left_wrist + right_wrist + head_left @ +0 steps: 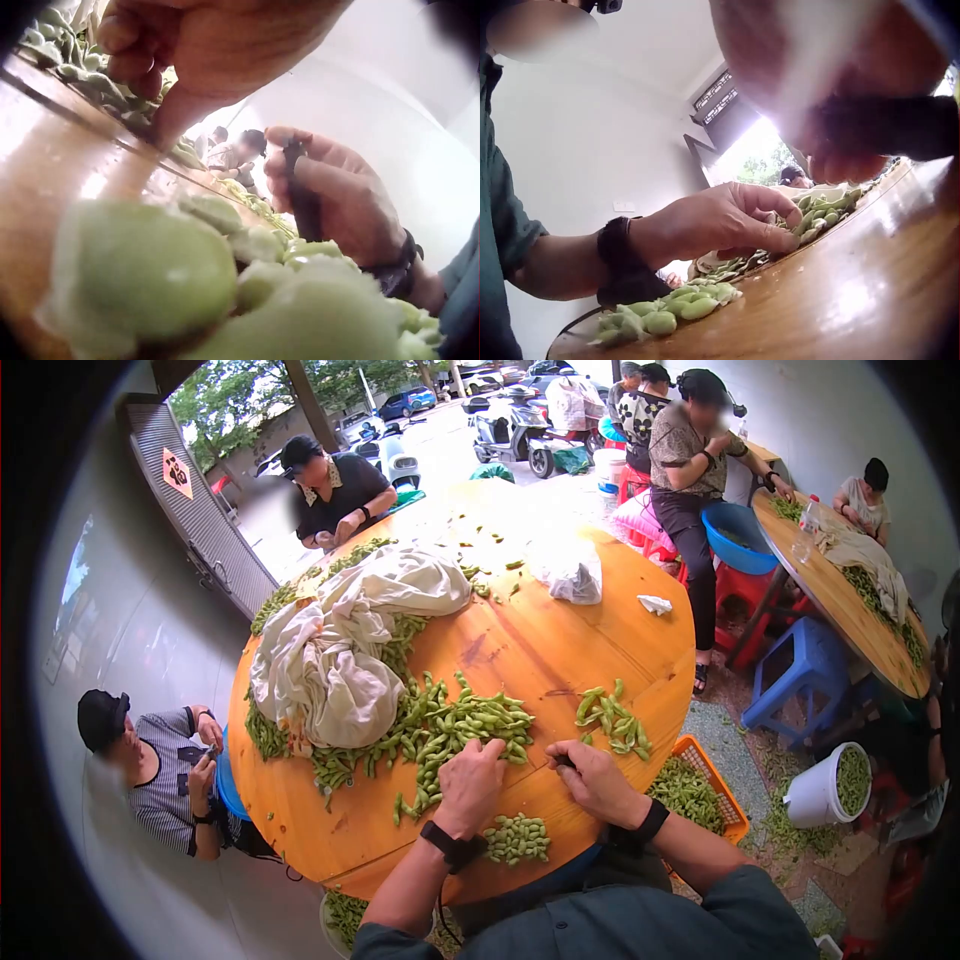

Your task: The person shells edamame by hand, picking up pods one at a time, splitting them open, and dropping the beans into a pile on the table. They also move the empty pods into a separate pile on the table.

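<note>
The left hand (472, 785) is at the near edge of a heap of green pods (485, 720) on the round wooden table. Its thumb and index finger pinch at a pod (805, 223) in the right wrist view. To its right, the right hand (600, 785) is above the wood, fingers curled round a small dark tool (304, 202). A small pile of plump green pieces (518, 839) lies beside the left wrist, nearer the body. Past the right hand is a loose group of pods (615, 720).
Cream cloth (330, 670) covers part of the heap at the left. A plastic bag (575, 575) and crumpled tissue (655, 604) sit farther back. An orange basket (735, 815) of pods stands below the table's right edge. Other people sit around both tables.
</note>
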The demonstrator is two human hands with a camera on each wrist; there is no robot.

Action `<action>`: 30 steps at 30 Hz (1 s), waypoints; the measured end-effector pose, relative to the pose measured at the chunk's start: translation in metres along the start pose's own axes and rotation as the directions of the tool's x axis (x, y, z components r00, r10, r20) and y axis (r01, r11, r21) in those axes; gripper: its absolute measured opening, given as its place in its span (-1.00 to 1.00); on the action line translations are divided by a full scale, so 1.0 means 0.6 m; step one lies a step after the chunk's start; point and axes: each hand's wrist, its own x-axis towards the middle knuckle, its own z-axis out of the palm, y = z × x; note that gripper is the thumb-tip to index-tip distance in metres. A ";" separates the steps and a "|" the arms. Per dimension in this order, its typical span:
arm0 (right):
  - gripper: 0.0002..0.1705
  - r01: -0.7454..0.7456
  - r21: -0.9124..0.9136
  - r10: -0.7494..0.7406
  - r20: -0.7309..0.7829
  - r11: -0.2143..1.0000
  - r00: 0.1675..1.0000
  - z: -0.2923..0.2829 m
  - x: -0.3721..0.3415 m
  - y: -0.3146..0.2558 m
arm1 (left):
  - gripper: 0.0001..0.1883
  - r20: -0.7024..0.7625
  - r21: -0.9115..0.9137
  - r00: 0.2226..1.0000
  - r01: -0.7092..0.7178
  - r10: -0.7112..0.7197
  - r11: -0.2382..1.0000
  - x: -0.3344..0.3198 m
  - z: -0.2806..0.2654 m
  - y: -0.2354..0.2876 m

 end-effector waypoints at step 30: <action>-0.79 -0.378 0.228 0.322 0.249 0.897 0.913 0.024 0.019 -0.060 | -0.91 0.167 -0.898 0.948 0.259 -0.271 0.355 -0.053 -0.025 0.007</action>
